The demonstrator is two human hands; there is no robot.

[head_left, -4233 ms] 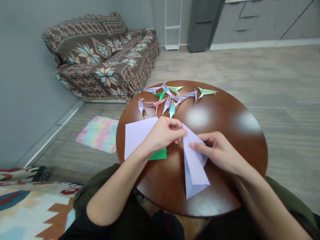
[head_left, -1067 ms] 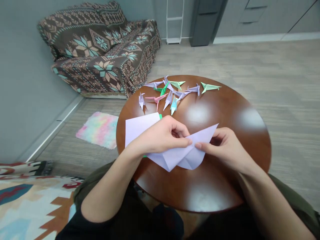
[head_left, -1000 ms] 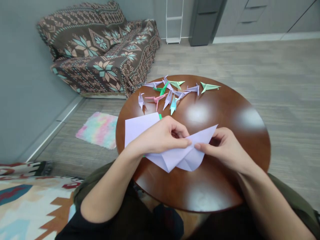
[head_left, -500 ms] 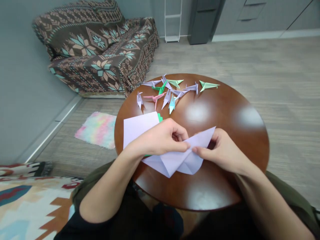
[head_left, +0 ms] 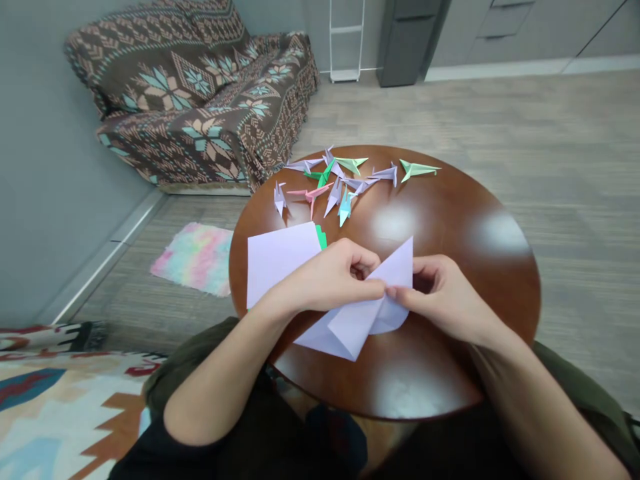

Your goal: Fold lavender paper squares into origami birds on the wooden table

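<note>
A partly folded sheet of lilac origami paper is held just above the near half of the round table, its flaps spread and one corner pointing up. My left hand pinches it near the middle between thumb and curled fingers. From the other side my right hand grips it too, thumb tip close to the left thumb and fingers behind the paper. Left of my hands lies a stack of lilac paper, with green sheets showing at its edge.
Several folded paper cranes in lilac, green, pink and blue lie along the far side of the brown table. A patterned sofa and a pastel rug are beyond it on the left.
The paper has turned a little between my hands; its upper corner now points more steeply up and sits further left. Both hands still pinch it.
</note>
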